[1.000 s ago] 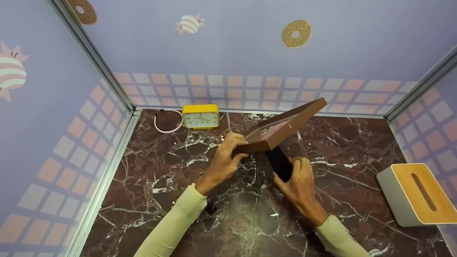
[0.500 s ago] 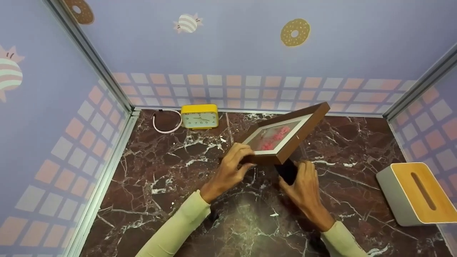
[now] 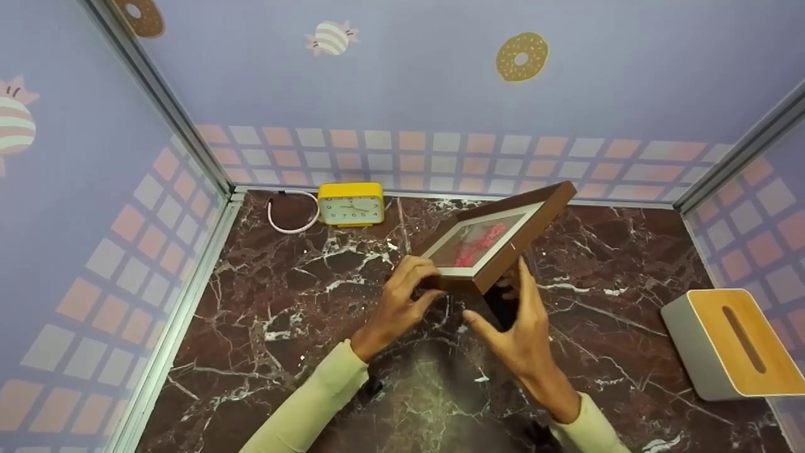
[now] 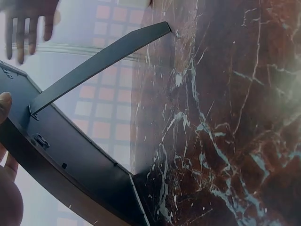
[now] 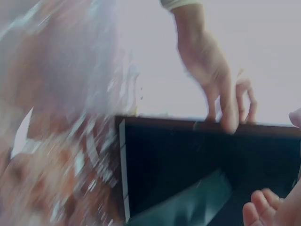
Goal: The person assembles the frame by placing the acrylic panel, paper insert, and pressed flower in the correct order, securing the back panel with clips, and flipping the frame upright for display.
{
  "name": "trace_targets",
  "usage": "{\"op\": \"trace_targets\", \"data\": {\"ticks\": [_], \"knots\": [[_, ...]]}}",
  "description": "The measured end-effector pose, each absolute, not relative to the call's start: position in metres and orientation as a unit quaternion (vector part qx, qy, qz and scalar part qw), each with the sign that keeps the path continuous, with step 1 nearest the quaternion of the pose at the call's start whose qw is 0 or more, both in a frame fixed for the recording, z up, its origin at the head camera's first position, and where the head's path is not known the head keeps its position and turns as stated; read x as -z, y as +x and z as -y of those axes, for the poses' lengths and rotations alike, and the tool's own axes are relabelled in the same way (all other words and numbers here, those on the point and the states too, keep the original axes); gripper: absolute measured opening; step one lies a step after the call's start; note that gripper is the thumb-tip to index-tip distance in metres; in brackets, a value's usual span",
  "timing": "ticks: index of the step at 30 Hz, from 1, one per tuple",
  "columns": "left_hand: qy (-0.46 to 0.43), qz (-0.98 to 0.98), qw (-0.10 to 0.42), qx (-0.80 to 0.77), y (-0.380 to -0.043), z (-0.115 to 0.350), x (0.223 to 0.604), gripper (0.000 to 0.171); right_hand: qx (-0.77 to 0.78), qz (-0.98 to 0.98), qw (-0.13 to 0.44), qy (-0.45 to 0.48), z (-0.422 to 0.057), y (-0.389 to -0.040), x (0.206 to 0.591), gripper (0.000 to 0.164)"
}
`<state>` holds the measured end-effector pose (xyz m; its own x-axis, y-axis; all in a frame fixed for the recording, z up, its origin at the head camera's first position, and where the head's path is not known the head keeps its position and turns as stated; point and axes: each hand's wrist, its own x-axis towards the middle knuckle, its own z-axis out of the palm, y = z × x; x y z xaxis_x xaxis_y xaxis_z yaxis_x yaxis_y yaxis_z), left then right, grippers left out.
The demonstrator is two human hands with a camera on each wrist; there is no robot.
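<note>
My left hand [image 3: 402, 296] grips the near left edge of a brown picture frame [image 3: 522, 242], thumb below and fingers over the rim. The frame is tilted up, showing a pink flower picture with a white mat. From its dark back [image 5: 160, 160] a black support leg [image 4: 101, 63] sticks out, swung away from the panel. My right hand [image 3: 525, 340] is beside that leg, thumb and fingers spread apart. In the left wrist view the fingers of the right hand [image 4: 33, 23] hang straight, apart from the leg. The right wrist view is blurred.
A yellow alarm clock [image 3: 351, 204] stands at the back wall beside a pale ring-shaped band [image 3: 295, 231]. A tissue box [image 3: 710, 349] with a wooden lid stands at the right. Walls enclose the dark marbled tabletop [image 3: 302, 402] at the back and sides.
The frame has come nearer and turned its picture more toward the head camera. My right hand has let go of the black leg and spread its fingers.
</note>
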<state>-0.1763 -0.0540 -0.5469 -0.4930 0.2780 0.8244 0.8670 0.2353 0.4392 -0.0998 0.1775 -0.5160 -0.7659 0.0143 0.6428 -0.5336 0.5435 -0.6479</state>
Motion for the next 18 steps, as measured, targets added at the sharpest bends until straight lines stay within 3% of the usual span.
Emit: {"op": "trace_targets", "data": {"ticks": [4,18], "knots": [[-0.389,0.728,0.314,0.47,-0.173,0.052,0.546,0.032,-0.485,0.809,0.303,0.133,-0.155,-0.097,0.506,0.119],[-0.367,0.724,0.329,0.482,-0.159,0.036,0.547,0.033,-0.536,0.775,0.33,0.05,-0.142,-0.108,0.486,0.092]]}}
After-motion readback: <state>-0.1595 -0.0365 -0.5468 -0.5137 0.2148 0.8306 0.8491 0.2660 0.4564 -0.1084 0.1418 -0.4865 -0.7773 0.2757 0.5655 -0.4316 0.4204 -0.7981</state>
